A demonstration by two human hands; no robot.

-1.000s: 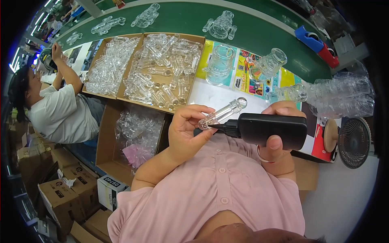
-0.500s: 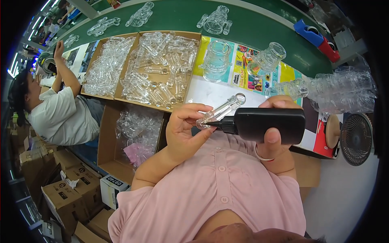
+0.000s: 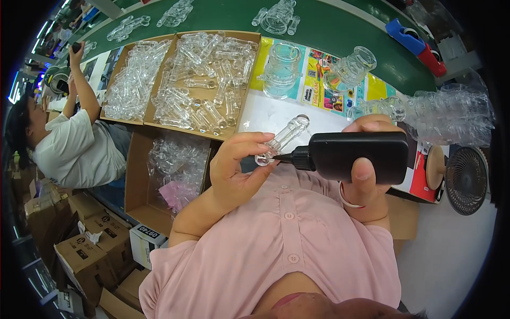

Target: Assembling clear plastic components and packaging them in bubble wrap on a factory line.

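Bottle (image 3: 345,155) clasped sideways in the right hand (image 3: 365,181), nozzle (image 3: 287,158) right at the clear tube (image 3: 289,134) — left hand (image 3: 235,166) pinching its near end, seemingly for steadiness!

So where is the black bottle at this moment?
In the head view, right of centre, the black bottle is in the right hand, its nozzle pointing left at the clear piece in the left hand.

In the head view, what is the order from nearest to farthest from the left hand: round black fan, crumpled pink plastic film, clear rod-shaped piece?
1. Clear rod-shaped piece: held in the left hand.
2. Crumpled pink plastic film: left, inside a brown cardboard box.
3. Round black fan: far right side.
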